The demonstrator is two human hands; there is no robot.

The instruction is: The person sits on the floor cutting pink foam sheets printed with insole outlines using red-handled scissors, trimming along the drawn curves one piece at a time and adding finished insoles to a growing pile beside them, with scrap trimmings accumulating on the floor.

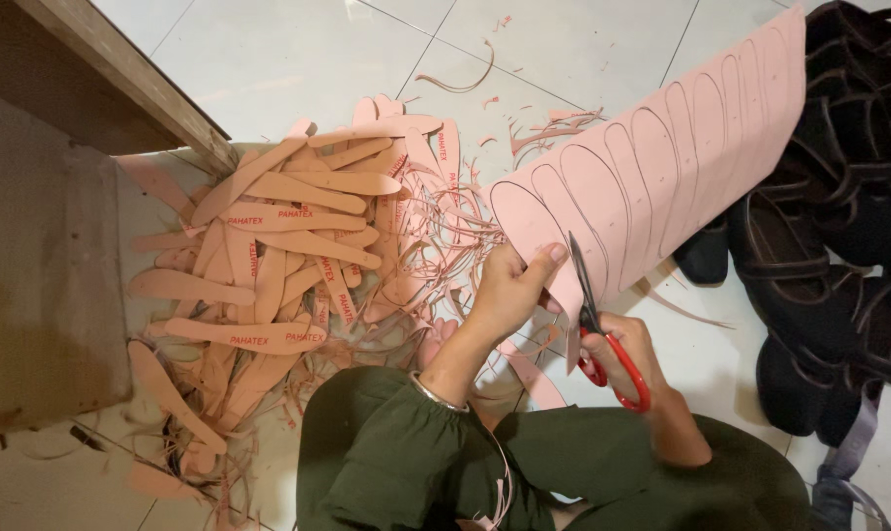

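Observation:
My left hand (509,287) grips the near end of a large pink sheet (662,167) marked with several dark insole outlines. My right hand (627,356) holds red-handled scissors (603,339); their dark blades point up along the edge of the nearest outline, slightly apart. The sheet slants up and away to the upper right. My arms wear dark green sleeves, and a thin bangle (436,393) circles the left wrist.
A heap of cut pink insole shapes (278,246) and thin curled offcuts lies on the white tiled floor (298,59) to the left. A brown wooden board (42,256) stands at far left. Black sandal straps and soles (839,226) are piled at right.

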